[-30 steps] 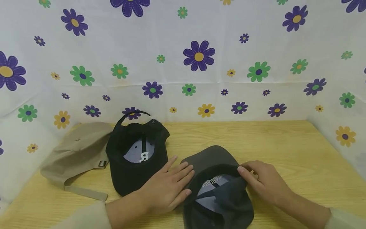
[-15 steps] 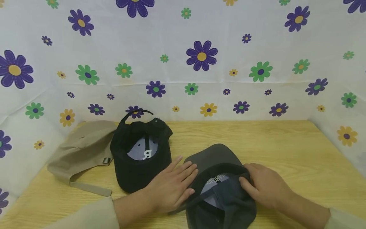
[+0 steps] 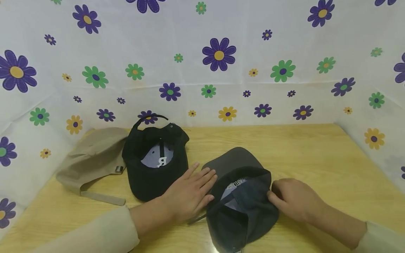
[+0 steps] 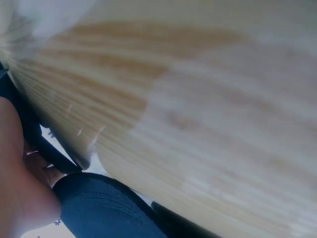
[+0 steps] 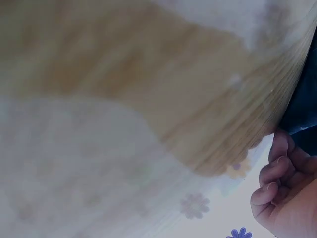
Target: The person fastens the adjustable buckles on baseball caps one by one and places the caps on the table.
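A: Which thing is in hand?

B: The dark cap (image 3: 250,200). It lies on the wooden table (image 3: 303,151), inside showing, its brim (image 3: 234,160) toward twelve o'clock, away from the person.

A: And the hands?

B: Take that cap as the middle of the clock. The left hand (image 3: 190,195) is at nine, spread flat with fingers nearly straight; the fingertips rest against the brim's edge, and it grips nothing. The right hand (image 3: 295,198) is at three, fingers curled, and its thumb and forefinger look to pinch the cloth at the cap's side.

A: What seems done so far?

B: The black cap (image 3: 156,175) sits at ten o'clock, opening up, with the tan cap (image 3: 95,158) just past it, nearer nine. They lie close together, though I can't tell whether they really touch. Neither hand holds them, so my guess is that they aren't being worked on at this moment.

A: And what's left?

B: The dark cap, I'd judge. Both hands are on it, so it isn't finished with yet. Whether the other two need more handling I can't say; the tan one lies with its strap loose, pointing toward five.
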Demonstrator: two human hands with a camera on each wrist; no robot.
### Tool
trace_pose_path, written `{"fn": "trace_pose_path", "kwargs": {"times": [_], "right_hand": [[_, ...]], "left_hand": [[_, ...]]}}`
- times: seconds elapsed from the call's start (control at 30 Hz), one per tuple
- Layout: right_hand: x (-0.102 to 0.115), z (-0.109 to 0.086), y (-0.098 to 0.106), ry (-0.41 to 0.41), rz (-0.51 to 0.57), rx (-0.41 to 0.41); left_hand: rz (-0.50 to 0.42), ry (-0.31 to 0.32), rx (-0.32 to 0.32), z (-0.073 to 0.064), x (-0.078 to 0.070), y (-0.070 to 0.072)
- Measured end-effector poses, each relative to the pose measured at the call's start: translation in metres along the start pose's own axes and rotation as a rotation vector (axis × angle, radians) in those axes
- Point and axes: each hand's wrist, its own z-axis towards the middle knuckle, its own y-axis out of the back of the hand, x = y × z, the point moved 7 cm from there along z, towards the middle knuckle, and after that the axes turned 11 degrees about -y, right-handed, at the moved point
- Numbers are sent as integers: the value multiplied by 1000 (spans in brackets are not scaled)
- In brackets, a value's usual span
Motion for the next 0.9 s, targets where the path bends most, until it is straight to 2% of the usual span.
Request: {"fn": "trace_pose_path", "kwargs": {"times": [0.13, 0.23, 0.37, 0.5, 0.6, 0.73, 0.9], "right_hand": [[3, -4, -8, 21, 48, 99], [5, -7, -14, 55, 64, 142], [5, -3, -14, 74, 29, 86], [6, -5, -15, 52, 19, 51], [6, -7, -8, 24, 40, -38], [2, -3, 14, 4, 68, -207], [1, 3, 40, 32, 100, -337]], "left_hand": [[-13, -12, -5, -1, -2, -2], [-31, -24, 0, -3, -5, -4], [-21, -2, -8, -1, -1, -3], [-81, -1, -2, -6, -6, -6], [-106, 5, -11, -10, -7, -6], [-86, 20, -49, -6, 0, 0], [-82, 12, -122, -1, 5, 6]]}}
